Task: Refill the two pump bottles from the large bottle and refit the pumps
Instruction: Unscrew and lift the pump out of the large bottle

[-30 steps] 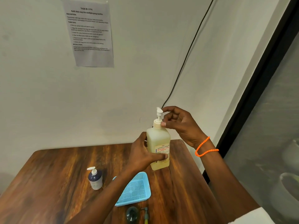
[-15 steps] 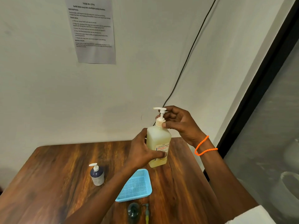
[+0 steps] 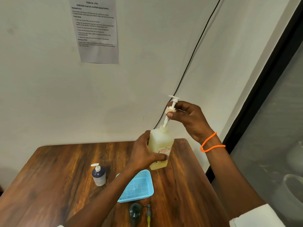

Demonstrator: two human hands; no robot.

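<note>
Fingers [image 3: 170,114] of the right hand [image 3: 191,121] pinch the collar of the white pump [image 3: 172,108], its stem tilted and partly drawn from the neck of the large bottle [image 3: 161,145]. The left hand [image 3: 144,154] is wrapped around the bottle's body, holding it upright above the bench [image 3: 57,169]. Nearly full, the bottle looks heavy and perhaps soap-slick, so a mid-body grip suits it. A small dark pump bottle [image 3: 98,175] stands beside a blue basket [image 3: 136,186]; what seems a second, uncapped bottle [image 3: 135,211] sits at the near edge.
</note>
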